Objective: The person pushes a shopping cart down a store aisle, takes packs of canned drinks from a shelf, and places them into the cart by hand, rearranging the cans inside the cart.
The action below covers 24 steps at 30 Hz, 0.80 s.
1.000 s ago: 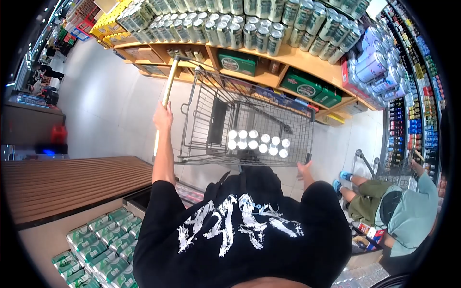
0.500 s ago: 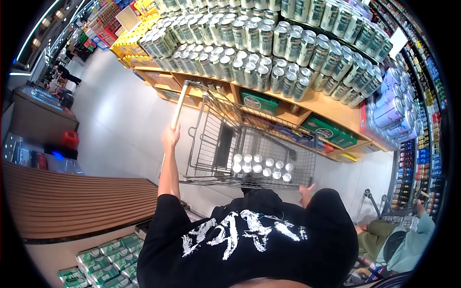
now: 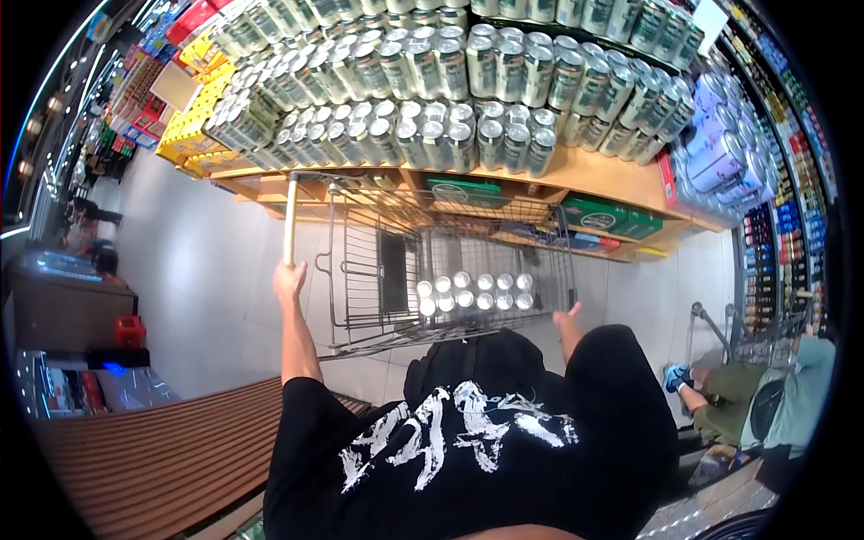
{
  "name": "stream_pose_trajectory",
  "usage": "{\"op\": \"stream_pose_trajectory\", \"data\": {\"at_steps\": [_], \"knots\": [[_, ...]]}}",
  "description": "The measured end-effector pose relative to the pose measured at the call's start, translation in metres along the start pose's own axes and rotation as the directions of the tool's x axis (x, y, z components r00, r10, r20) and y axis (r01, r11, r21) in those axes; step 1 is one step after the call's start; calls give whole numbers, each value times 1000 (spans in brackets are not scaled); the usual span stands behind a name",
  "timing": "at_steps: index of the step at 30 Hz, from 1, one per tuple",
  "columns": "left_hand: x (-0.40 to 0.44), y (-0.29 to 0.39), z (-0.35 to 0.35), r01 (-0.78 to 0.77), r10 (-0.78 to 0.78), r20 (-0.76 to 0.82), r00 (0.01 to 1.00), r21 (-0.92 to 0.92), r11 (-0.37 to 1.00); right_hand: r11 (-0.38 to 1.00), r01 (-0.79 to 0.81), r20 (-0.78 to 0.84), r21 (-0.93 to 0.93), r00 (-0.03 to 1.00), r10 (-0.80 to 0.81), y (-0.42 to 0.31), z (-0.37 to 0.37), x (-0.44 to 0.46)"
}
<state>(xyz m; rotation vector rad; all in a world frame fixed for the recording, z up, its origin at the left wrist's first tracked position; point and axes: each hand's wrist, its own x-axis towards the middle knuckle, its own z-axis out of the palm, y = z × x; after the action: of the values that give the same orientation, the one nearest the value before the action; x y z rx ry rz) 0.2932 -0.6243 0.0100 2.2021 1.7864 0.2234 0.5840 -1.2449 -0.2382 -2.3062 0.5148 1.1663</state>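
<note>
A wire shopping cart [image 3: 360, 283] stands sideways in front of me, its handle on the left. My left hand [image 3: 289, 281] is wrapped around the pale handle bar. At the opposite end, my right hand [image 3: 568, 318] is closed at the cart's near corner, thumb up, its fingers partly hidden. Inside the basket, toward my side, sit two rows of cans [image 3: 463, 297] with silver tops, packed close together.
Stacked beer cans [image 3: 432, 144] fill a wooden display [image 3: 612, 184] beyond the cart, with green cartons [image 3: 463, 192] underneath. Lilac can packs [image 3: 720, 153] stand at its right end. A slatted brown counter [image 3: 171, 450] is behind me on the left. Another person [image 3: 765, 396] is at the right.
My view has turned and shifted; the display and cart now appear further left. Both my hands stay at the cart. More of the person at the right shows, including a blue shoe.
</note>
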Motion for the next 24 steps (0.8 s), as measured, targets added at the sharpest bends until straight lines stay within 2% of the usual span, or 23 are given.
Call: {"op": "stream_pose_trajectory", "data": {"at_steps": [9, 16, 24], "knots": [[22, 18, -9, -39, 39, 14, 999, 13, 999, 990, -137, -11, -23, 991, 137, -34, 21, 6], [38, 29, 3, 37, -29, -83, 996, 93, 995, 984, -178, -18, -20, 984, 178, -46, 26, 14], [52, 44, 8, 18, -4, -110, 994, 131, 991, 977, -41, -93, 211, 994, 62, -34, 49, 35]]}}
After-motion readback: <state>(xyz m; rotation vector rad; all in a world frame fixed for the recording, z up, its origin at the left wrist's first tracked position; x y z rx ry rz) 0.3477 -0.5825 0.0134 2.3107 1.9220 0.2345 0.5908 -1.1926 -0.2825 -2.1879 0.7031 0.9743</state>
